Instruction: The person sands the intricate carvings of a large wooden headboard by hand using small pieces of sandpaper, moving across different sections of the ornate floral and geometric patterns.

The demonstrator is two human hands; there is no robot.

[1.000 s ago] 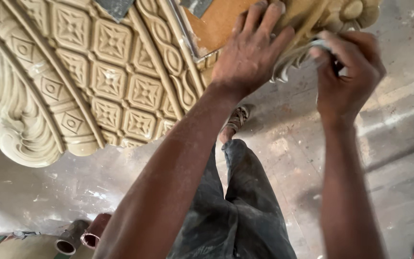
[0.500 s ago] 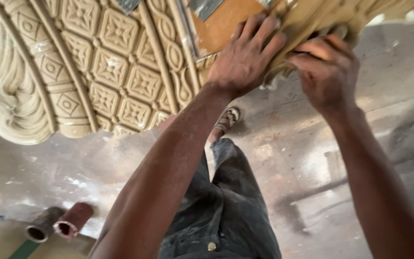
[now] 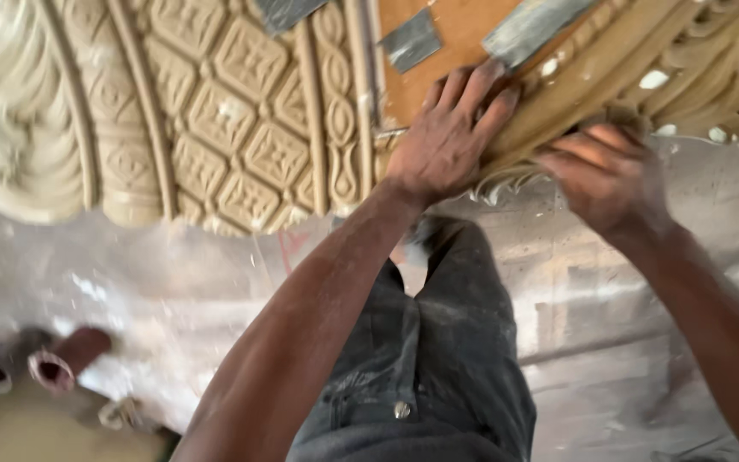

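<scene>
The left hand [image 3: 451,137] lies flat on the carved panel [image 3: 241,128], fingers spread and pressing where the orange board [image 3: 455,38] meets the moulding [image 3: 609,68]. The right hand [image 3: 605,175] curls at the moulding's lower edge, blurred; whether its fingers pinch anything cannot be told. Since half a second ago the view has shifted and the right hand has slid lower. Two open pipes [image 3: 53,364] lie on the dusty floor [image 3: 609,342] below left, contents unseen.
</scene>
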